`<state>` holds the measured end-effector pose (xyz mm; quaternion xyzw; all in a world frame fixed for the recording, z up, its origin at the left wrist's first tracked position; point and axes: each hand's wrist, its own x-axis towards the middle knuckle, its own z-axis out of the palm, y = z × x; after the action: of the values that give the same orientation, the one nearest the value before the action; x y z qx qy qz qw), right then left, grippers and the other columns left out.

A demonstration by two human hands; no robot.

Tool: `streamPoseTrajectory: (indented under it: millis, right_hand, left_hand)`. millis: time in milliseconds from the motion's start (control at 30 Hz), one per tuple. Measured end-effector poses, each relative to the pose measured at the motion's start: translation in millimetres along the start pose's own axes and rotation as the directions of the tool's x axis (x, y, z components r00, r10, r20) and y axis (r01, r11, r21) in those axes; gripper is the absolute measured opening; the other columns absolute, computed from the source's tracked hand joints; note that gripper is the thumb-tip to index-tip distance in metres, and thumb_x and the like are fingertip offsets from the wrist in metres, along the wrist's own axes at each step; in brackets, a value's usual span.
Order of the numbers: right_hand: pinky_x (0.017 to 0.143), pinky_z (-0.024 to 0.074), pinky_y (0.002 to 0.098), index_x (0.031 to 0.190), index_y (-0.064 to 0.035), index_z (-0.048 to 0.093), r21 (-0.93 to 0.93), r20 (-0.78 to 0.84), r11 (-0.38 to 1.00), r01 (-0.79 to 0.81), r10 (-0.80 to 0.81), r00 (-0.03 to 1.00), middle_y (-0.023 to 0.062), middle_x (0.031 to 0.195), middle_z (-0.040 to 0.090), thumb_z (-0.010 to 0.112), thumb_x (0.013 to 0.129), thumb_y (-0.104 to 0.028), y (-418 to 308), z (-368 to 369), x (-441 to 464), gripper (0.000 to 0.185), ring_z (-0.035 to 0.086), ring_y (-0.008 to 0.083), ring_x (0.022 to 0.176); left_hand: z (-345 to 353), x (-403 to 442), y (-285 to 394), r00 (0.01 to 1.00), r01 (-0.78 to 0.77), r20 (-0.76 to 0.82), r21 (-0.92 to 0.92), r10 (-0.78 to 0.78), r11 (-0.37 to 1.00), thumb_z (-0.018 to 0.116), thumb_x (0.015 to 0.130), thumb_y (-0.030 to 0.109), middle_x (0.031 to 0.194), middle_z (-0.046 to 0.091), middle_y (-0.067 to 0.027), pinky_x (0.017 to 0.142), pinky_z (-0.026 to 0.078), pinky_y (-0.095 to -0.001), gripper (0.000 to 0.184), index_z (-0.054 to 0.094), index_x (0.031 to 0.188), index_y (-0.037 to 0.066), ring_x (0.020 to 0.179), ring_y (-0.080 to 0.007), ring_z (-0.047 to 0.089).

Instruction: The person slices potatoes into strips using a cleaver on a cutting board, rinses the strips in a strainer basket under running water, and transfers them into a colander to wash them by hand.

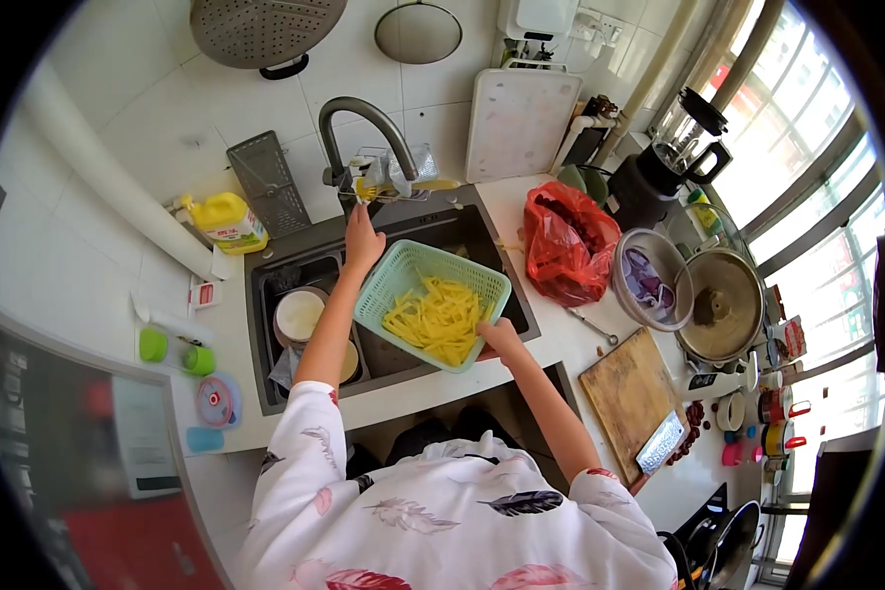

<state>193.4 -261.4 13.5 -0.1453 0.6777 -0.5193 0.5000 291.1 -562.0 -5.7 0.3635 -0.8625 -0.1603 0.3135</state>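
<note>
You are gripping the near right rim of a pale green basket [369, 285] with your right hand [501, 341], the fingers closing around its edge. The basket is tilting over the sink [305, 242], covering much of its right part, and a heap of yellow strips [438, 320] is lying inside. Your left hand [365, 241] is stretching past the basket to the sink's back edge, its fingertips meeting just below a small yellow item [366, 190] by the faucet [331, 143]; you are not showing clearly whether those fingers are grasping anything, so I cannot tell. In the sink's left part, a pale round container [300, 315] is sitting. A yellow jug [226, 224] is standing at the sink's back left corner. Just right of the sink, a red plastic bag [563, 246] is resting on the counter, and farther right of it a bowl [680, 295] is holding purple pieces. Right of the sink and nearer you, a wooden board [619, 383] is lying, with a cleaver [661, 442] resting on it.
</note>
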Motion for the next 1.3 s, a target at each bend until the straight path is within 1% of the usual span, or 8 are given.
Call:
streamPoseTrajectory:
  millis: [33,167,367,467,667,767,833,1300]
  right_hand:
    - [0.056,0.0552,0.0389,0.102,0.0102,0.048,-0.027,-0.004,1.000,-0.011,0.011,1.000,0.0194,0.087,0.059,0.050,0.074,-0.011,-0.2,5.3,8.8,0.035,0.062,0.0297,0.070]
    - [0.058,0.0552,0.0371,0.102,0.0101,0.047,0.015,0.026,0.997,-0.073,0.073,0.997,0.0205,0.092,0.057,0.049,0.075,-0.009,-13.5,20.3,22.5,0.034,0.061,0.0299,0.073]
    - [0.056,0.0548,0.0357,0.096,0.0101,0.051,-0.013,0.058,0.998,-0.065,0.066,0.996,0.0174,0.083,0.059,0.049,0.072,-0.009,-34.4,25.6,41.1,0.031,0.062,0.0260,0.068]
    - [0.055,0.0547,0.0345,0.096,0.0101,0.051,-0.046,0.051,0.998,-0.054,0.056,0.997,0.0173,0.084,0.059,0.049,0.072,-0.009,-43.9,23.5,49.2,0.031,0.062,0.0252,0.068]
    - [0.054,0.0549,0.0357,0.098,0.0090,0.049,-0.108,0.076,0.993,-0.053,0.061,0.995,0.0178,0.086,0.057,0.051,0.072,-0.009,-40.1,7.4,68.3,0.032,0.061,0.0259,0.070]
    - [0.053,0.0545,0.0347,0.097,0.0086,0.050,-0.065,0.069,0.996,-0.056,0.060,0.996,0.0172,0.083,0.058,0.051,0.071,-0.009,-37.7,0.8,66.3,0.031,0.062,0.0253,0.066]
    - [0.051,0.0540,0.0338,0.094,0.0083,0.052,-0.067,0.025,0.992,-0.107,0.109,0.994,0.0163,0.079,0.059,0.051,0.070,-0.009,-34.4,-7.5,70.4,0.029,0.061,0.0243,0.062]
    - [0.046,0.0527,0.0317,0.093,0.0087,0.054,-0.082,-0.071,0.993,-0.082,0.076,0.995,0.0151,0.079,0.060,0.052,0.072,-0.012,-32.1,-35.5,71.4,0.029,0.061,0.0231,0.061]
  left_hand:
    - [1.3,8.4,-3.6,0.987,0.043,0.151,0.080,-0.054,0.996,0.055,0.069,0.004,0.127,0.032,-0.0206,0.093,0.034,-0.0374,0.063,0.027,0.125,-0.002,0.115,-0.0352,0.035]
    - [8.7,17.1,-10.0,0.986,0.163,0.069,-0.144,-0.155,0.976,0.055,0.065,0.001,0.118,0.038,-0.0148,0.083,0.040,-0.0407,0.059,0.037,0.121,0.003,0.102,-0.0351,0.043]
    - [-10.7,25.9,-11.2,0.934,0.164,0.296,0.148,-0.202,0.975,0.058,0.064,0.000,0.118,0.039,-0.0062,0.080,0.043,-0.0416,0.058,0.043,0.118,0.015,0.102,-0.0320,0.042]
    - [-4.4,22.6,-23.7,0.907,0.193,0.367,0.072,-0.206,0.979,0.058,0.064,-0.002,0.116,0.039,-0.0055,0.078,0.043,-0.0422,0.054,0.045,0.114,0.015,0.103,-0.0323,0.041]
    - [-14.6,-6.1,-1.8,0.980,-0.116,0.180,0.176,0.084,0.978,0.063,0.072,0.009,0.112,0.039,-0.0116,0.080,0.041,-0.0411,0.039,0.048,0.108,0.007,0.102,-0.0297,0.043]
    - [-15.8,-12.2,26.9,0.987,-0.125,0.076,-0.211,0.144,0.969,0.056,0.081,0.013,0.106,0.047,-0.0098,0.079,0.043,-0.0356,0.023,0.053,0.101,0.004,0.098,-0.0247,0.048]
    - [-13.4,-12.0,41.1,0.952,0.243,0.305,-0.714,-0.021,0.657,0.047,0.088,0.018,0.098,0.053,-0.0064,0.080,0.043,-0.0297,0.022,0.055,0.099,0.001,0.092,-0.0178,0.053]
    - [23.0,0.4,71.3,0.932,0.283,0.361,-0.780,0.031,0.558,0.044,0.089,0.015,0.083,0.059,-0.0064,0.073,0.045,-0.0252,0.022,0.055,0.097,-0.002,0.077,-0.0120,0.056]
